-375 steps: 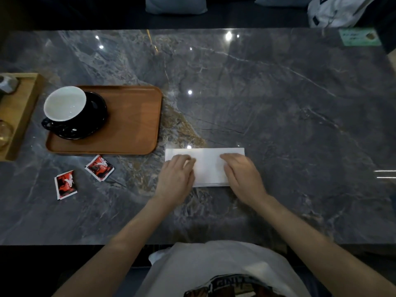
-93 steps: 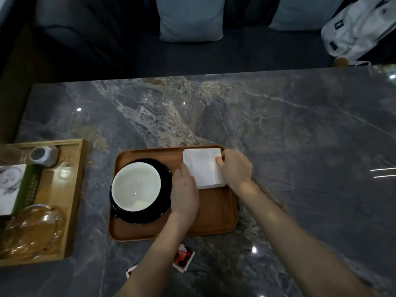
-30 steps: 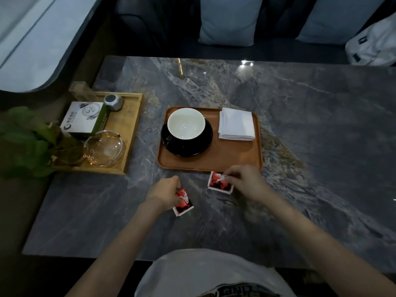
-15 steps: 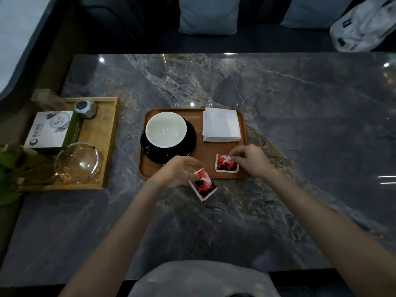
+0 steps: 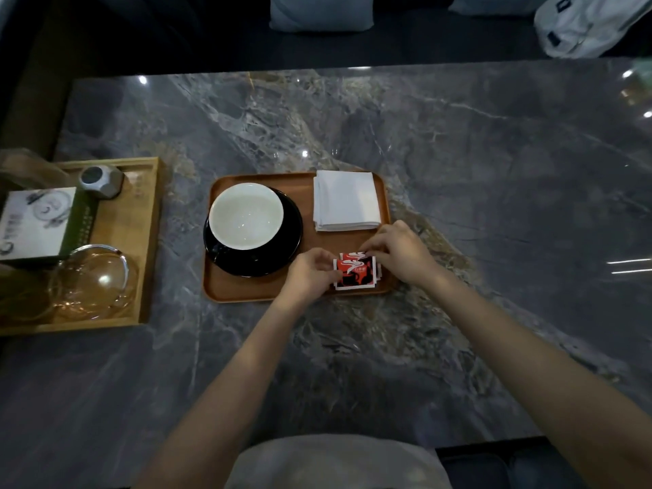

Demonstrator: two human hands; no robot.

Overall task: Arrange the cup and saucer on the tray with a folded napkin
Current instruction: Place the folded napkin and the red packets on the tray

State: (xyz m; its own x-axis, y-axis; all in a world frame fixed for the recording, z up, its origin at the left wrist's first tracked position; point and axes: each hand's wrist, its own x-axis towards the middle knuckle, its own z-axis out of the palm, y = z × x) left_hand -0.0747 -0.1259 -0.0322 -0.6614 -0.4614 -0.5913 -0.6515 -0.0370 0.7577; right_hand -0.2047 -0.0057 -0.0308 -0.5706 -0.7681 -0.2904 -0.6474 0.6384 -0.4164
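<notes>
A brown wooden tray [image 5: 247, 292] lies on the marble table. On its left half a white-lined cup [image 5: 246, 215] stands on a black saucer [image 5: 282, 252]. A folded white napkin [image 5: 346, 201] lies at the tray's far right corner. At the near right corner two red sachets [image 5: 354, 271] are stacked one on the other. My left hand [image 5: 310, 273] pinches the top sachet's left edge. My right hand [image 5: 397, 254] holds the stack at its far right corner with curled fingers.
A lighter wooden tray [image 5: 148, 241] stands at the left with a glass ashtray [image 5: 93, 280], a green and white box [image 5: 38, 224] and a small grey object [image 5: 100, 181]. Cushions and a white bag [image 5: 585, 22] lie on the bench beyond the table.
Both sachets have come off the table onto the tray's near right corner, the left one now on top of the right one. Both hands moved together over them.
</notes>
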